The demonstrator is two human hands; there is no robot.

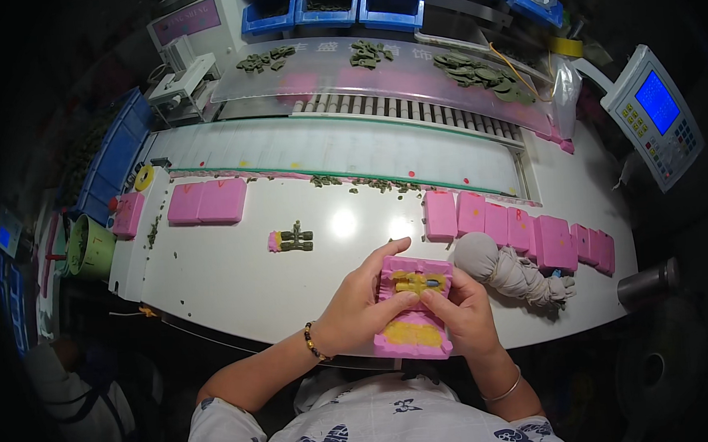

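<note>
Between both hands is a pink rubber mould, its two parts folded apart and yellow on the inner faces. My left hand grips its left side, with the thumb on the inner face and the index finger stretched away past the far edge. On the right side, my right hand grips it, its thumb close to the left one. A small dark piece shows in the cavity above the thumbs. Left of the mould, a dark green wax piece lies on the table beside a small pink-and-yellow lump.
Pink mould blocks stand in a row at right, and a pair lies at left. A tied white cloth bundle rests by my right hand. Beyond are a conveyor, green wax piles, blue bins and a control panel.
</note>
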